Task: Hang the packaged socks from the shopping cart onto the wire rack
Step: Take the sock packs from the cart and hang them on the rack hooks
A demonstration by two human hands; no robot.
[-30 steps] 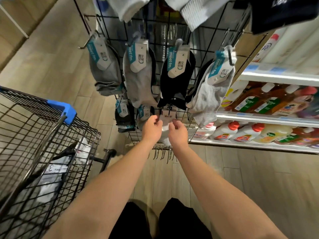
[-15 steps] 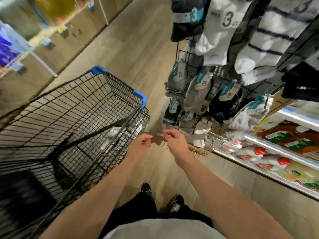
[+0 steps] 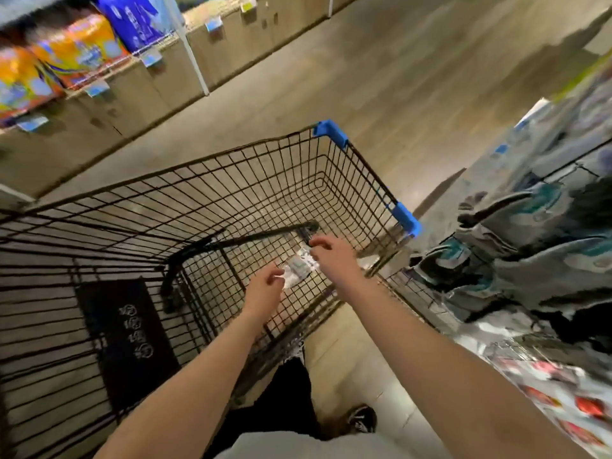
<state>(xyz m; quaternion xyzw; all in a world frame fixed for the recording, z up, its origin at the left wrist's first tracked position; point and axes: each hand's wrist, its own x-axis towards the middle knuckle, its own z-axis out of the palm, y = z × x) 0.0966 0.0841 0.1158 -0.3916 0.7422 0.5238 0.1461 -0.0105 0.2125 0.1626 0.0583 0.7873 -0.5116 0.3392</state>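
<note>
Looking down through the head camera, I see both of my hands reaching into the shopping cart (image 3: 231, 154), near its right edge. The sock package (image 3: 299, 267), white and blurred, lies low in the basket by the near right corner, just under the black bar (image 3: 238, 241) that crosses the basket. My left hand (image 3: 265, 289) sits at the package's near end, fingers loosely curled with the thumb close to the wrapper. My right hand (image 3: 334, 256) is at its far end, fingers bent downward over it. I cannot tell whether either hand is actually pinching the package or only touching it.

Blue corner guards (image 3: 331, 132) cap the cart's right-side corners. A black panel (image 3: 129, 329) with white characters hangs on the cart's near end. Just beside the cart's right edge stands the wire rack (image 3: 415, 294), with grey and teal hanging socks (image 3: 530, 260), all heavily blurred. Along the top left runs a shelf (image 3: 99, 91) with orange and blue packs.
</note>
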